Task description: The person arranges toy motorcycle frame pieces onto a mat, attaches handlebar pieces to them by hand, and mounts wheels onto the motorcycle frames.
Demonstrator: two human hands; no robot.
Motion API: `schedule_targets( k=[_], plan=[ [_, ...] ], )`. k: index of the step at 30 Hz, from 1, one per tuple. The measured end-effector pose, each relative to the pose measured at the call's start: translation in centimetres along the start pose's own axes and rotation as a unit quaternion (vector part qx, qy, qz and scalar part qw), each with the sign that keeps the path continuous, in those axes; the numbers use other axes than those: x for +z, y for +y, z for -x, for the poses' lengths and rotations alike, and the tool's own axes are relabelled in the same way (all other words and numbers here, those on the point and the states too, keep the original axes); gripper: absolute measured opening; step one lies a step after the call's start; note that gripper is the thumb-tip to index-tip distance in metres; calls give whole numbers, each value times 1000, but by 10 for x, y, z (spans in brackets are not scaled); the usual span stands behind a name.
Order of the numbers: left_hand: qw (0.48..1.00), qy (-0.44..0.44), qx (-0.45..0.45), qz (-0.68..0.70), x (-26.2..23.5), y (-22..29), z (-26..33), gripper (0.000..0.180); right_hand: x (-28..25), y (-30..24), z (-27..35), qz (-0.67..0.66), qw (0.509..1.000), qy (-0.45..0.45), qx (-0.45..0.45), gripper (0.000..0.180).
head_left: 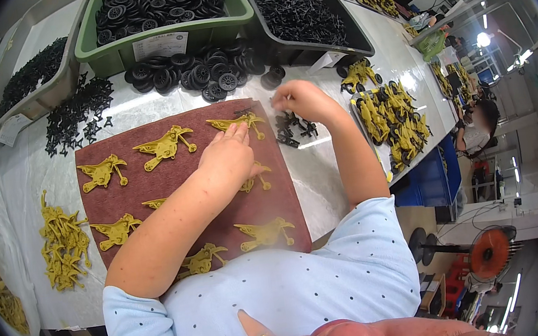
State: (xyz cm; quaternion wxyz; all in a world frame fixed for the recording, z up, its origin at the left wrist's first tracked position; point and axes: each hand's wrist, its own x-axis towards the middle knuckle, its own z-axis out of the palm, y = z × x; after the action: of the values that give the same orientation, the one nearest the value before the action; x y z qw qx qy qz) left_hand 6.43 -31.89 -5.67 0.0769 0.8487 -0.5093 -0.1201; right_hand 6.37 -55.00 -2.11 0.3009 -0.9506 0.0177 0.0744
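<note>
Hands at a toy-part assembly bench.
Left hand (228, 156) presses a yellow plastic frame (237, 122) on the maroon mat (151, 181); right hand (301, 100) pinches over small black parts (292, 129); black wheels (198, 73) lie before the green bin (161, 37).

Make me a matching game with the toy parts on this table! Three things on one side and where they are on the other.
Things:
1. black wheels
2. yellow toy frames
3. left hand

Places:
A. laid out on the reddish-brown mat
B. piled in the green bin
C. resting on a yellow frame at the mat's far edge

Pairs: 1-B, 2-A, 3-C
</note>
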Motion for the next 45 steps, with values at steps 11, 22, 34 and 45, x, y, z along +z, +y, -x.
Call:
schedule_targets(
  k=[11, 22, 34, 45],
  plan=[
    [991, 31, -101, -84, -39, -12, 67, 80, -1, 5, 27, -30, 993, 8, 117, 19],
    [979, -15, -198, -37, -25, -41, 93, 92, 25, -74, -14, -307, 951, -32, -1, 21],
    [984, -31, -177, -6, -19, -37, 101, 88, 105, -123, -75, -146, 984, -89, -51, 12],
    [980, -8, -192, -43, -17, -32, 98, 88, 104, -123, -83, -139, 979, -134, -63, 11]
  ],
)
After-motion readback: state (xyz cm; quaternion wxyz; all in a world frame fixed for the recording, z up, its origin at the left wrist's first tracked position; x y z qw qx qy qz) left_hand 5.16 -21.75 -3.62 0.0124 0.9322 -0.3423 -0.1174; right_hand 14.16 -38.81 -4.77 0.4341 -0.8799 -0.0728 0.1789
